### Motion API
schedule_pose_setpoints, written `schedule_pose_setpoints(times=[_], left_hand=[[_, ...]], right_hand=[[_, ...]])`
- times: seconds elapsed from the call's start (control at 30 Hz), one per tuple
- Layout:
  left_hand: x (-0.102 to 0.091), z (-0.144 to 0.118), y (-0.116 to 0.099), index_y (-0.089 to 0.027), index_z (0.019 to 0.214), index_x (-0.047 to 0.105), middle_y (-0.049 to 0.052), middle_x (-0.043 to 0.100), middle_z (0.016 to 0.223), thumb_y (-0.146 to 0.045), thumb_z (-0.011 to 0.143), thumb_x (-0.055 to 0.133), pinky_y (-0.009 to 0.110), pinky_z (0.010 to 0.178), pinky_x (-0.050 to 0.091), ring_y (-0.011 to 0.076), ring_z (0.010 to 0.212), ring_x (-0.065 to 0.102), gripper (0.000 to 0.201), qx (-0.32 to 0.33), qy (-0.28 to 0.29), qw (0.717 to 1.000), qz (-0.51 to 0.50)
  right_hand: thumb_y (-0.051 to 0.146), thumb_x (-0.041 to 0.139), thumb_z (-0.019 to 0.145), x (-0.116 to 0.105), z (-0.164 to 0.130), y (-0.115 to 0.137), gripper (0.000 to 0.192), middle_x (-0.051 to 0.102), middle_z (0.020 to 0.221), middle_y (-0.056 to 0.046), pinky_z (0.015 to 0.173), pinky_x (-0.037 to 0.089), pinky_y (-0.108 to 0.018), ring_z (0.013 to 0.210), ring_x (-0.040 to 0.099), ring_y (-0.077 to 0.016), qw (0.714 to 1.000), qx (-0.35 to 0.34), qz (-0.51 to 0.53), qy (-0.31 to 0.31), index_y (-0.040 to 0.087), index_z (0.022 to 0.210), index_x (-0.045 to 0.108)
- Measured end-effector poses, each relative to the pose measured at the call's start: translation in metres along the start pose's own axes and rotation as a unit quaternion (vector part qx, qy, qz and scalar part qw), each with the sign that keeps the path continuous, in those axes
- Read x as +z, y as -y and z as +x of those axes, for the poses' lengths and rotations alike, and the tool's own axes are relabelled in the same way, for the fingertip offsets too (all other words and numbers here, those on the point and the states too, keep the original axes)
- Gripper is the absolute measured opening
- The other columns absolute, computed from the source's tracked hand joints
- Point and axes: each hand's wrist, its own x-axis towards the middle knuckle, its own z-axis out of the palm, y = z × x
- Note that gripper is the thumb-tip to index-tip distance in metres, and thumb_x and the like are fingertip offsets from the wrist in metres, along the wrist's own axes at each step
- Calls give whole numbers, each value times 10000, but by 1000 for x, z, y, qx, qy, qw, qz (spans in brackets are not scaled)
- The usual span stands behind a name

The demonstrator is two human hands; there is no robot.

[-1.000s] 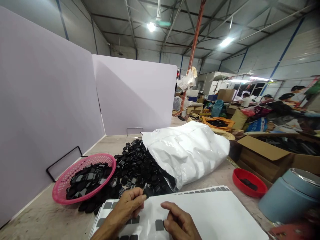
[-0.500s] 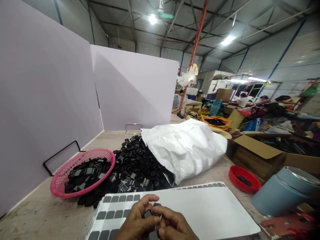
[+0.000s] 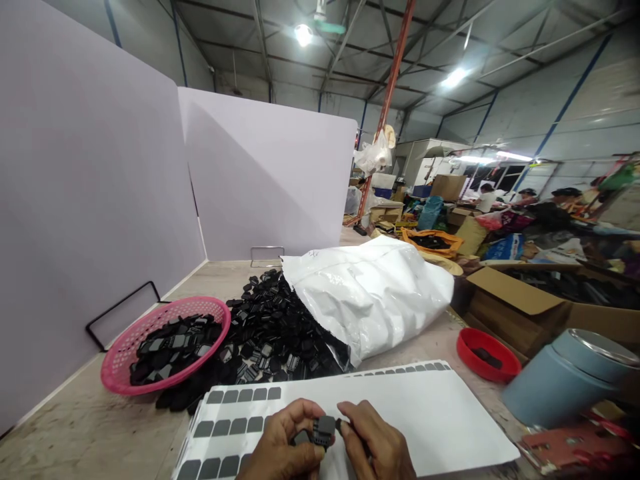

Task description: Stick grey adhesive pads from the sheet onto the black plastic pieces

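My left hand (image 3: pixel 290 443) is closed around a small black plastic piece (image 3: pixel 324 430) with a flat grey face and a slotted edge. A second dark piece seems partly hidden behind those fingers. Just to the right, my right hand (image 3: pixel 377 443) pinches a small dark bit (image 3: pixel 339 424) close against the piece; I cannot tell whether the two are joined. Both hands are over a stack of white sheets (image 3: pixel 410 413), with rows of grey rounded stickers (image 3: pixel 238 425) along the left side. Behind lies a heap of similar black pieces (image 3: pixel 273 333).
A pink basket (image 3: pixel 113 370) holding black pieces stands at left. A white plastic sack (image 3: pixel 375 293) lies behind the sheets. To the right are a red dish (image 3: pixel 465 353), a blue-grey flask (image 3: pixel 550 383) and a cardboard box (image 3: pixel 520 293). White panels (image 3: pixel 270 180) enclose the back and left.
My hands have moved slightly apart, the right one shifting right. The piece in my left hand now shows its grey face, which the fingers mostly covered before.
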Motion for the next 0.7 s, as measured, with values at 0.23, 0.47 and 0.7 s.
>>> schedule_pose_setpoints(times=[0.23,0.47,0.7], left_hand=[[-1,1,2,-188,973,540,-29,608,717,-218,650,786,163,425,321,46,439,496,407,1,-15,1000,2],[0,3,4,-190,939,550,-46,602,678,-151,611,755,151,411,308,28,403,458,389,-6,-22,1000,-12],[1,1,3,-179,954,569,-32,633,698,-125,588,769,163,445,353,48,438,521,420,-21,-28,999,-32]], right_hand=[[149,352,945,-2,1,1,260,584,751,-53,560,451,-263,621,611,-185,994,-28,-84,72,173,971,610],[149,336,947,1,-4,-1,273,579,742,-48,568,444,-254,617,613,-176,991,-24,-96,90,181,907,604],[158,336,947,1,-4,-3,273,583,761,-52,581,446,-248,637,622,-176,988,-23,-98,114,182,897,603]])
